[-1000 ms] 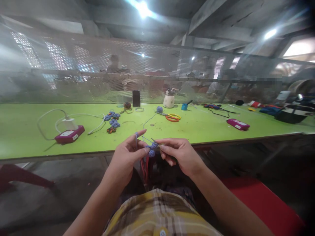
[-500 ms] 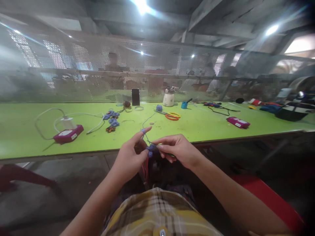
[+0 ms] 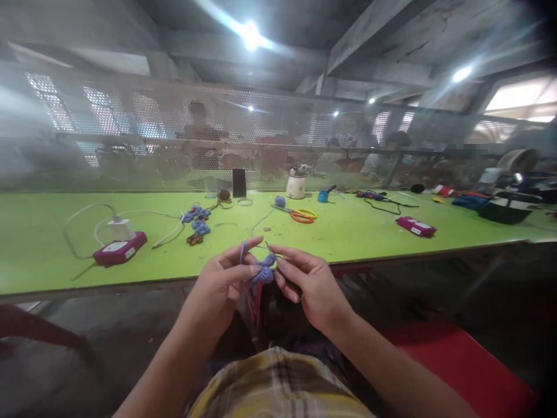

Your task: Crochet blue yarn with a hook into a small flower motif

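Between thumb and fingers, my left hand (image 3: 220, 284) pinches a small blue-purple crochet piece (image 3: 263, 274) in front of the table edge. Yarn loops round my left index finger and runs up to a small yarn ball (image 3: 279, 201) on the table. My right hand (image 3: 317, 285) is closed on a thin crochet hook (image 3: 267, 246); its tip shows at the top of the piece, while most of the shaft is hidden by the fingers. Beyond the hands lie scissors (image 3: 301, 216) with orange and yellow handles. Finished-looking blue crochet flowers (image 3: 200, 223) rest to the left.
On the green table (image 3: 243, 267) are a magenta power box (image 3: 119, 248) with a white charger and cable, a phone (image 3: 239, 183), a pale jar (image 3: 296, 186), a blue pot (image 3: 322, 196) and another magenta box (image 3: 416, 226). A mesh screen (image 3: 261, 128) stands behind; a red stool (image 3: 456, 360) is at right.
The crochet piece has turned and shows more of its petals. My left fingers have shifted with the yarn, and the hook tip now points upward. The camera view has tilted up slightly.
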The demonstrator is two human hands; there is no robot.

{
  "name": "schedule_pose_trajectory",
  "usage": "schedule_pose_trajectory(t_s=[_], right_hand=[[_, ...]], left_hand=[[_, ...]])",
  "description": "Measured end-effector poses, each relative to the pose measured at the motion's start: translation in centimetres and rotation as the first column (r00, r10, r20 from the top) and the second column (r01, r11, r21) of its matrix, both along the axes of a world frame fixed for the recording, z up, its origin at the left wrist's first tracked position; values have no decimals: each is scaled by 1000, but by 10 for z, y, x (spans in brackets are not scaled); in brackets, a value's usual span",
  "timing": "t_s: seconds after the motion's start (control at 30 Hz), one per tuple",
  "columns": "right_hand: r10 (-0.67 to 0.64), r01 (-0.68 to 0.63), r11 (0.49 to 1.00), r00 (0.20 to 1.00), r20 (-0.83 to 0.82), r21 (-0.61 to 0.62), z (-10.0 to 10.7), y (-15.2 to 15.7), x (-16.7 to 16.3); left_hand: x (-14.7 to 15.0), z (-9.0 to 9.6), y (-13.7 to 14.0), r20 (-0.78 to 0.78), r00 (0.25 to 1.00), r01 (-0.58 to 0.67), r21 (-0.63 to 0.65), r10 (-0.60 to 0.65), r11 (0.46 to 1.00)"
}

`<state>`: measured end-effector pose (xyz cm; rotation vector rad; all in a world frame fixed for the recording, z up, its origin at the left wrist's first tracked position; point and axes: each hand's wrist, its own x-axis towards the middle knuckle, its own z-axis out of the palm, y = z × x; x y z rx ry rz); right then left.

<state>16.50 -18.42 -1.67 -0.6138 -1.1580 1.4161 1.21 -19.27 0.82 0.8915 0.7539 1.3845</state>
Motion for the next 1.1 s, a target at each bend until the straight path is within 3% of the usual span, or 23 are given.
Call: schedule_pose_trajectory(t_s=[0.23,0.6,0.73,0.87,1.1], right_hand=[[-13,-14,992,977,213,126,9,3,20],[-57,-132,930,869,491,342,26,1,36],[-138,-185,866,804,578,464,36,0,42],[-265,-299,764,663,700,572,50,1,48],[-382,-438,643,528,759,628,63,2,54]], left_hand=[[-3,10,-7,-33,998,43,-70,-46,997],[-7,14,-12,-176,984,1,2,-1,1000],[-8,14,-12,-204,979,19,15,-15,1000],[-9,13,-13,-206,978,28,18,-24,999],[-8,10,-15,-228,974,29,60,-14,998]])
